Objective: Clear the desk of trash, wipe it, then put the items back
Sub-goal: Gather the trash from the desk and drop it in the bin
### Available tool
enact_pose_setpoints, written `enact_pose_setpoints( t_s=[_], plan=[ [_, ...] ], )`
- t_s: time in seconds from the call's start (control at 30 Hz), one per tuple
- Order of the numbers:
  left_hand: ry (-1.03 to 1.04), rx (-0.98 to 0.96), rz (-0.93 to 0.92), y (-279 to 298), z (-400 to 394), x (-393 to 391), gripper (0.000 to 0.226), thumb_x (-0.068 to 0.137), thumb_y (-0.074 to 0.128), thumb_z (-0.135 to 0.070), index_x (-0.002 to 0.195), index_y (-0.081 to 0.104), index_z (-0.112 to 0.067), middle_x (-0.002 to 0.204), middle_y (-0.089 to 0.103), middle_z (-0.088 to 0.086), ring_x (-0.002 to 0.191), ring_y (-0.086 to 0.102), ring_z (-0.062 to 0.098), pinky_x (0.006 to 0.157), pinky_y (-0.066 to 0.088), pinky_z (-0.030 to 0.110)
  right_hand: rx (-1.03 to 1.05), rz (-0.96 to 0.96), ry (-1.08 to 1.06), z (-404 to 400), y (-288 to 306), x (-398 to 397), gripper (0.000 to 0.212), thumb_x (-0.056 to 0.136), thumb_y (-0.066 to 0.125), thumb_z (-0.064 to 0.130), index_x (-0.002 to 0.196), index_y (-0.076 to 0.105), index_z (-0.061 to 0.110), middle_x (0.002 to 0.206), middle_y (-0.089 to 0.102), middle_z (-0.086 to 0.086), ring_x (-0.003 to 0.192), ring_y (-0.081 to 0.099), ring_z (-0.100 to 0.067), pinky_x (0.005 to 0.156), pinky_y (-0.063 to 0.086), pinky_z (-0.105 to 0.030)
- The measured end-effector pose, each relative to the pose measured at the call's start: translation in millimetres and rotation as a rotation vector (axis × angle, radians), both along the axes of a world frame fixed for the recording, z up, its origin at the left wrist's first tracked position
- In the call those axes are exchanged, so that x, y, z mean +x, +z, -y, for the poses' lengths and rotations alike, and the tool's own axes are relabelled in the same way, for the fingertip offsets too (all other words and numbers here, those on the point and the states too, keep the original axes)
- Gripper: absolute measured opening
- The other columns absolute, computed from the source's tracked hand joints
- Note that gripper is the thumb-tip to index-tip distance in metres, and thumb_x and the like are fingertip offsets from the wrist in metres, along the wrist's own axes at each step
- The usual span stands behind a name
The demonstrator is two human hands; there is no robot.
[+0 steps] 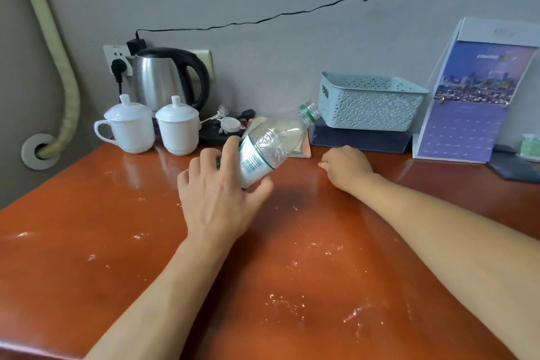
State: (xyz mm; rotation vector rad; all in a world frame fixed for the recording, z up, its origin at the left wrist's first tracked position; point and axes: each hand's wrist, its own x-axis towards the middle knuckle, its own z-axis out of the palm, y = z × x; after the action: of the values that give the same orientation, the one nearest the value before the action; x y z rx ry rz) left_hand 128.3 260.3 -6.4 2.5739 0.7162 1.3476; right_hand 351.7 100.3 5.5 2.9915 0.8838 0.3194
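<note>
My left hand [216, 199] grips the base of an empty clear plastic bottle [274, 143] with a green-edged label and no cap. The bottle is tilted, its open neck pointing up and to the right toward the basket. My right hand [346, 166] lies on the reddish-brown desk [87, 242] to the right of the bottle, fingers curled under; whether it holds anything is hidden. White crumbs and smears are scattered over the desk surface.
Against the wall stand a steel kettle [166, 79], two lidded white cups [128, 126] [178, 128], a pale blue perforated basket [371, 102] on a dark box, and a purple calendar stand [473, 96]. A small white item with a cord [230, 124] lies behind the bottle.
</note>
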Motion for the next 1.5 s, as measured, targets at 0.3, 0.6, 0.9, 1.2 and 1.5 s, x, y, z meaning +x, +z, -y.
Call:
enact_pose_setpoints(
  t_s=[0.3,0.6,0.9,1.2,1.5],
  plan=[
    [-0.253,0.028,-0.102,24,48,-41,0.081,0.075,0.071,-0.052,0.137,0.045,-0.008,0.120,0.060,0.013,0.108,0.060,0.039,0.088,0.046,0.050,0.263,-0.204,0.084,139,26,-151,0.013,0.099,0.066,0.018,0.101,0.079,0.021,0.109,0.073,0.000,0.099,0.066,-0.020,0.092,0.055,-0.041],
    [-0.658,0.319,-0.126,22,232,-154,0.080,0.092,0.059,-0.065,0.157,0.036,-0.023,0.113,0.056,0.003,0.086,0.062,0.028,0.065,0.053,0.040,0.664,0.001,0.106,303,10,-295,0.017,0.095,0.070,0.011,0.107,0.078,0.019,0.103,0.074,0.007,0.094,0.067,-0.012,0.089,0.055,-0.032],
    [-0.891,0.219,-0.436,-116,315,-229,0.080,0.085,0.057,-0.069,0.149,0.048,-0.023,0.099,0.056,-0.003,0.079,0.066,0.024,0.053,0.048,0.034,0.496,0.165,-0.068,427,-157,-372,0.011,0.096,0.068,0.011,0.103,0.075,0.014,0.105,0.072,0.005,0.092,0.069,-0.020,0.069,0.058,-0.037],
    [-0.856,0.145,-0.949,-266,354,-177,0.085,0.093,0.044,-0.075,0.158,0.010,-0.032,0.127,0.049,0.004,0.114,0.059,0.032,0.077,0.053,0.045,0.434,-0.327,-0.414,460,-309,-377,0.013,0.097,0.063,0.015,0.095,0.075,0.019,0.103,0.057,0.000,0.083,0.064,-0.030,0.072,0.055,-0.042],
    [-0.786,0.009,-1.304,-379,405,-130,0.096,0.093,0.050,-0.073,0.160,0.004,-0.022,0.152,0.038,0.011,0.123,0.059,0.037,0.086,0.052,0.046,0.475,-0.454,-0.610,442,-353,-357,0.014,0.094,0.063,0.022,0.090,0.074,0.029,0.089,0.073,0.002,0.085,0.063,-0.029,0.071,0.048,-0.038]
  ],
)
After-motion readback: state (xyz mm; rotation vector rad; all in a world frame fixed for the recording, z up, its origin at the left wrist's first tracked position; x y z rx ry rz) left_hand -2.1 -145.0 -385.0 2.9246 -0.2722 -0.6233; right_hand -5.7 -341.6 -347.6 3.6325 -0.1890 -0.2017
